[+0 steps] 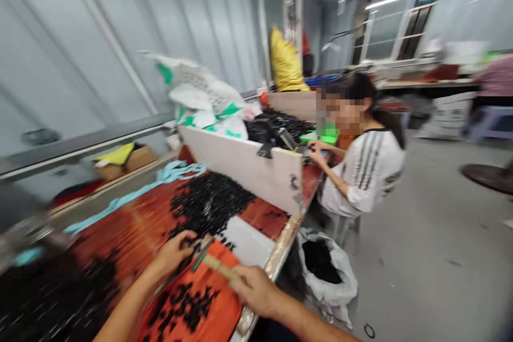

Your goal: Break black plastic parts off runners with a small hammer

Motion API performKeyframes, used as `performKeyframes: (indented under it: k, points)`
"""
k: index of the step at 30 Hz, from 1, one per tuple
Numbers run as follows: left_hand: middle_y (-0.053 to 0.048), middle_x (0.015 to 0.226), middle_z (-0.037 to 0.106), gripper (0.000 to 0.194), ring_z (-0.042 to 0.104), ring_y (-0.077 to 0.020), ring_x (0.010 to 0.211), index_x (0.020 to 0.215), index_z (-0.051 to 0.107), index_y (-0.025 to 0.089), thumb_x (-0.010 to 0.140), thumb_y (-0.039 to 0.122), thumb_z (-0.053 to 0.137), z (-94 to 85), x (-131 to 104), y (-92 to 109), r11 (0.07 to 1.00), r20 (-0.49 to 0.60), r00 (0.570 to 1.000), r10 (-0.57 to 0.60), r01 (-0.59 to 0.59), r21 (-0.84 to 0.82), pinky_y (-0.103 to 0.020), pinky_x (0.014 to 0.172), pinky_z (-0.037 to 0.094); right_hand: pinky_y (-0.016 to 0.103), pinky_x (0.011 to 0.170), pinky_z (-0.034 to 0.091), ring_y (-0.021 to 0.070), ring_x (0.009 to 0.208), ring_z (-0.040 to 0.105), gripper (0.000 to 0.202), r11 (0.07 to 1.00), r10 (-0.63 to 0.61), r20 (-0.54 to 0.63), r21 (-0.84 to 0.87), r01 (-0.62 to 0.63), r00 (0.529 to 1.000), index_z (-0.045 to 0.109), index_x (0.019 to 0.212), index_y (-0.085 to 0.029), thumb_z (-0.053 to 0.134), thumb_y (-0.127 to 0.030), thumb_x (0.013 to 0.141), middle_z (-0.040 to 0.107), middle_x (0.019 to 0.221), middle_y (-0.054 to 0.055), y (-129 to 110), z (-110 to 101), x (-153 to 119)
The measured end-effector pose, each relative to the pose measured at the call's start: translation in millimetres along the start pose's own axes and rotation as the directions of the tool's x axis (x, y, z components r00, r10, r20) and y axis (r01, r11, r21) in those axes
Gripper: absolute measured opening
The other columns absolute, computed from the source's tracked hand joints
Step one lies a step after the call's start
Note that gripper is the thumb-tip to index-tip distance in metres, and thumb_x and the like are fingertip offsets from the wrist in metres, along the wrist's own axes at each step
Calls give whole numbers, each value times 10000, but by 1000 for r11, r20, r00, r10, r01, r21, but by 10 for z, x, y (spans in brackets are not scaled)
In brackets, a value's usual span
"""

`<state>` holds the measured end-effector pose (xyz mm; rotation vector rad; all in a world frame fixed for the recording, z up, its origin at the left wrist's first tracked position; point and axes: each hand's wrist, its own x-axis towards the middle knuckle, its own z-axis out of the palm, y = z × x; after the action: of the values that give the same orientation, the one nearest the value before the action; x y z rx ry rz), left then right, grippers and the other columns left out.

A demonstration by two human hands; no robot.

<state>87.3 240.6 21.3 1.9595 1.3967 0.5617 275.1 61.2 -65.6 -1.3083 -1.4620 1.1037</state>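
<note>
My right hand (pixel 256 288) is wrapped round a light wooden handle (pixel 221 267) above an orange cloth (pixel 220 310). My left hand (pixel 174 251) is beside a small green-edged tool (pixel 201 253), fingers bent toward it; blur hides whether it grips anything. The far tip of the handle is close to that tool. Small black pieces (pixel 196 304) lie scattered on the orange cloth. Just beyond my left hand a large heap of black pieces (pixel 208 200) spreads over the red tabletop (pixel 136 230).
A white divider board (pixel 240 163) crosses the table, and a seated person (pixel 364 171) works past it. An open white sack (pixel 340 294) of black pieces stands on the floor at the right. Another dark heap (pixel 56 294) fills the near left.
</note>
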Motion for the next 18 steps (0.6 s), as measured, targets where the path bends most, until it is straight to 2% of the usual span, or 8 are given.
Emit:
performKeyframes:
  k: [2, 4, 7, 8, 10, 12, 14, 18]
  points:
    - [62, 633, 535, 177, 573, -147, 660, 978, 661, 164, 806, 200, 687, -153, -219, -137, 981, 0, 998, -66, 65, -184, -265, 673, 492, 234, 639, 417, 121, 685, 527, 286, 998, -16, 22, 53, 15, 1000, 651, 861, -153, 555, -382, 1004, 549, 701, -53, 20, 62, 14]
    - [88, 591, 467, 321, 497, -130, 578, 1071, 635, 178, 756, 213, 683, -226, -353, -95, 917, -13, 997, -81, 70, -393, -246, 594, 423, 217, 586, 340, 108, 653, 456, 281, 994, -31, 36, 109, 27, 999, 633, 873, -171, 572, -425, 978, 483, 675, -64, 46, 24, 24]
    - [97, 627, 488, 568, 473, -119, 568, 1276, 554, 213, 733, 264, 714, -287, -613, 95, 843, -56, 994, -90, 46, -536, -236, 578, 383, 221, 510, 271, 102, 554, 376, 384, 981, -33, 52, 191, 22, 998, 615, 909, -183, 542, -557, 958, 414, 617, -77, 77, -35, 16]
    - [89, 653, 522, 599, 486, -119, 586, 1300, 550, 225, 733, 275, 733, -301, -745, 148, 809, -47, 995, -91, 46, -586, -235, 589, 387, 223, 491, 251, 102, 528, 347, 422, 976, -30, 53, 215, 18, 998, 608, 923, -183, 525, -596, 952, 388, 601, -82, 80, -37, 12]
    - [47, 753, 629, 502, 548, -133, 670, 1224, 622, 229, 748, 314, 759, -305, -1057, 204, 758, 1, 995, -99, 76, -648, -242, 662, 431, 225, 476, 228, 102, 511, 310, 469, 967, -25, 46, 256, 12, 999, 595, 948, -180, 510, -641, 938, 352, 596, -89, 60, -20, 15]
    - [1, 846, 693, 386, 588, -151, 744, 1075, 696, 204, 739, 374, 782, -262, -1380, 194, 733, 38, 989, -142, 131, -668, -253, 727, 455, 224, 488, 245, 107, 534, 323, 466, 960, -22, 34, 281, 11, 999, 591, 979, -181, 531, -641, 928, 364, 625, -82, -15, 20, 37]
    - [-21, 858, 706, 359, 592, -154, 761, 950, 728, 176, 694, 411, 817, -171, -1659, 147, 714, 37, 977, -211, 180, -677, -248, 735, 452, 223, 520, 293, 115, 578, 373, 425, 956, -20, 39, 293, 8, 999, 595, 1033, -188, 565, -599, 929, 417, 672, -65, -156, 82, 70]
    - [-28, 832, 697, 353, 568, -143, 742, 879, 749, 161, 666, 431, 831, 65, -2043, 80, 658, 62, 960, -273, 233, -716, -240, 707, 435, 220, 597, 369, 120, 662, 455, 372, 954, -37, 142, 301, -7, 989, 631, 1077, -196, 654, -516, 890, 513, 766, -37, -550, 283, 106]
